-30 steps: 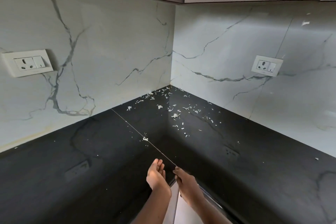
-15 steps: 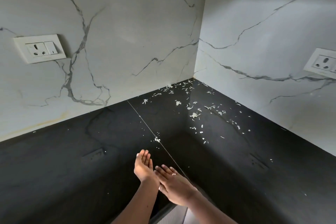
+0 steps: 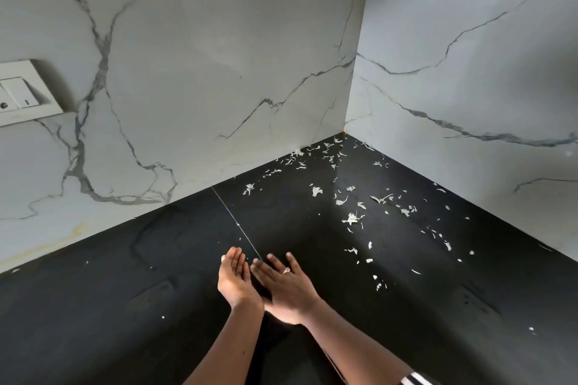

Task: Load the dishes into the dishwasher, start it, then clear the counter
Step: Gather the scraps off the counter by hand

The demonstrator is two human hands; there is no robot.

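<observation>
A black stone counter [image 3: 125, 306] fills the lower view and runs into a corner of white marble wall. Pale scraps [image 3: 352, 217] lie scattered over the counter from the corner toward the right. My left hand [image 3: 234, 278] hovers over the counter's middle, palm up and cupped, with fingers straight. Right beside it, my right hand [image 3: 286, 287] lies flat, palm down, fingers stretched forward with a ring on one; its edge meets the left palm. Neither hand holds anything that I can see. The scraps lie beyond and to the right of both hands.
A white socket plate [image 3: 22, 94] sits on the left wall. A thin seam [image 3: 233, 219] crosses the counter diagonally toward the hands. Marble walls [image 3: 219, 56] close the corner behind and to the right.
Both hands have moved forward from the counter's front edge onto its surface. The right hand has turned flat, palm down, next to the cupped left. The view has swung toward the left wall.
</observation>
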